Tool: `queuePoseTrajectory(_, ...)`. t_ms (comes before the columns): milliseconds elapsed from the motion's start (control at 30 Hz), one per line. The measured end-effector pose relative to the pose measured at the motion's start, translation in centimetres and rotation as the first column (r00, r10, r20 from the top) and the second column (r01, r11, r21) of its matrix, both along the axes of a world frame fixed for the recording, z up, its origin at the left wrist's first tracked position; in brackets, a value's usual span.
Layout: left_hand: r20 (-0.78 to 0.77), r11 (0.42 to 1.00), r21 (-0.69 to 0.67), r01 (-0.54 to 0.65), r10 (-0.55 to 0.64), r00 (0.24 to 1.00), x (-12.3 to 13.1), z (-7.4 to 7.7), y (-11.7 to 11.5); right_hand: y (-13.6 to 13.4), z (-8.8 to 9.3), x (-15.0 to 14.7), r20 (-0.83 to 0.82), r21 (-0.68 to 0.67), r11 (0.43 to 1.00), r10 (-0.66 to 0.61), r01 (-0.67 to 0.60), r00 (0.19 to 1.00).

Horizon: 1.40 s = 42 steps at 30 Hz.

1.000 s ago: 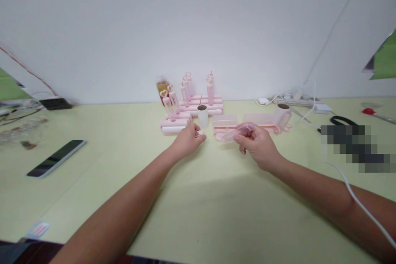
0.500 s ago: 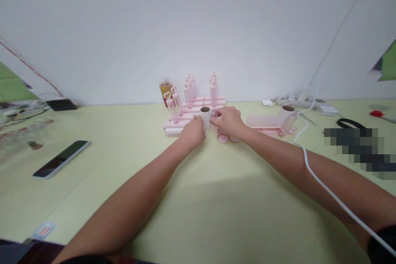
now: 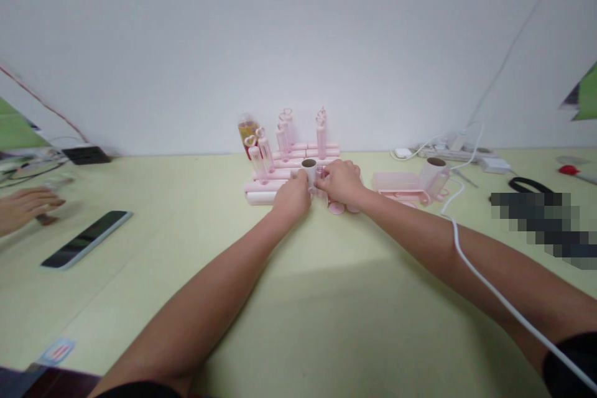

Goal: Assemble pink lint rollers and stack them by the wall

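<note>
A white tube with a brown inside (image 3: pixel 310 169) stands upright between my two hands. My left hand (image 3: pixel 293 198) is closed against its near left side, and the curled fingers hide what they hold. On the other side, my right hand (image 3: pixel 343 183) pinches a small clear pink cylinder (image 3: pixel 319 173) close beside the white tube. Just left of my left hand, pink and white rods (image 3: pixel 261 198) lie stacked in rows. Clear pink tubes with heart-shaped tops (image 3: pixel 265 152) stand on the rows behind. Pink round pieces (image 3: pixel 336 208) lie below my right hand.
Right of my hands are a pink box (image 3: pixel 398 182) and another white tube (image 3: pixel 433 169). A white cable (image 3: pixel 494 293) crosses over my right forearm. A phone (image 3: pixel 87 239) lies at left, near another person's hand (image 3: pixel 30 206). A yellow-red container (image 3: pixel 248 132) stands by the wall.
Another person's hand has come into view at the left edge. My hands stay at the white tube; the clear pink cylinder sits slightly lower in my right fingers.
</note>
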<state>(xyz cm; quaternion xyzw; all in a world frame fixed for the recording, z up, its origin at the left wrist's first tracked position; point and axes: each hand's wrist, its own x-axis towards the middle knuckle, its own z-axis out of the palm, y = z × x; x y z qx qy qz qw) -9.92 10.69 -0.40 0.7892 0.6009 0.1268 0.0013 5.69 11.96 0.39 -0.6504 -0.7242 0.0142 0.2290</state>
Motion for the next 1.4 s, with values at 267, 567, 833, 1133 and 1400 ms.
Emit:
queuePoseTrajectory(267,-0.015,1.000,0.010,-0.020,0.020,1.000,0.3,0.0,-0.3,0.0,-0.3,0.3,0.011,0.006,1.000,0.000,-0.001,1.000)
queuePoseTrajectory(567,0.071,0.975,0.220,-0.006,-0.009,0.997,-2.2,2.8,-3.3,-1.9,0.0,1.6,-0.016,0.049,0.997,0.058,-0.058,0.998)
queuePoseTrajectory(833,0.188,0.915,0.276,-0.296,0.250,0.950,-10.1,3.7,-0.3,-10.7,-0.6,4.0,-0.096,0.228,0.917,0.356,-0.328,0.929)
queuePoseTrajectory(1133,0.113,0.966,-0.008,-0.257,0.256,0.960,-10.4,2.3,0.3,-17.6,-2.5,4.1,-0.226,0.188,0.820,0.573,-0.541,0.788)
queuePoseTrajectory(1400,-0.032,0.996,-0.002,-0.088,0.088,0.996,-10.6,3.1,-2.4,-17.8,-3.8,4.4,-0.344,0.151,0.794,0.601,-0.589,0.722)
